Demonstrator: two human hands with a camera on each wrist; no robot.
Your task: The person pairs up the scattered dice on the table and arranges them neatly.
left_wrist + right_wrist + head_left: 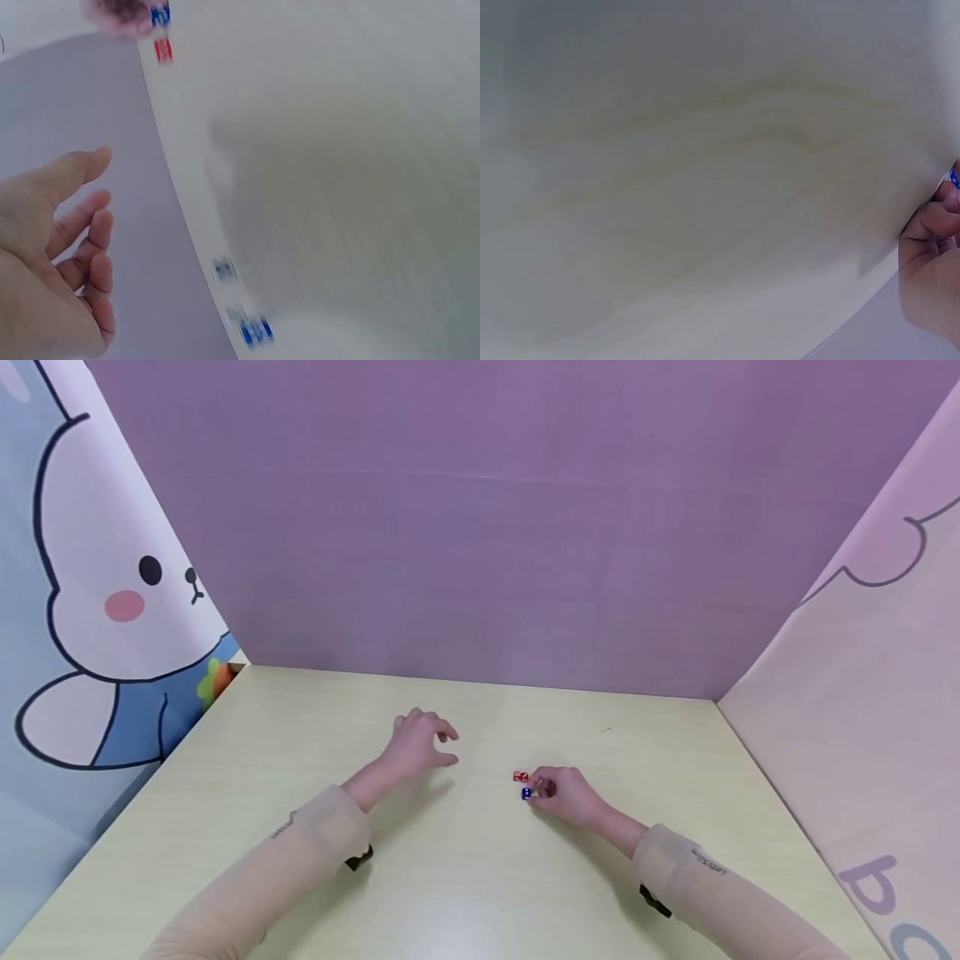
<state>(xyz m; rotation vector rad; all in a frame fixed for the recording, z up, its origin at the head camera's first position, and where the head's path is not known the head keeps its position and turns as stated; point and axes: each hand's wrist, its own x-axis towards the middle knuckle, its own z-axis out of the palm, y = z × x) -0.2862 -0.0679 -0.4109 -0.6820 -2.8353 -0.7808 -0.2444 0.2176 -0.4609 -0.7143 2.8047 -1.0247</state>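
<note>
On the table, my right hand (566,795) pinches a small blue die (527,793) between thumb and fingertips. Right behind it lies a small red dice-like piece (521,776), close to the fingertips. My left hand (420,745) hovers above the table to the left, thumb and fingers apart, holding nothing. In the left wrist view, a blurred white-and-blue piece (223,268) and a blue piece (256,331) lie on the table; the head view does not show them. Only a sliver of the blue die (955,178) shows in the right wrist view.
The pale wooden table (480,868) meets a purple backdrop (480,527) at its far edge. A printed panel with a cartoon animal (127,552) stands at the left, a pale pink panel (862,693) at the right.
</note>
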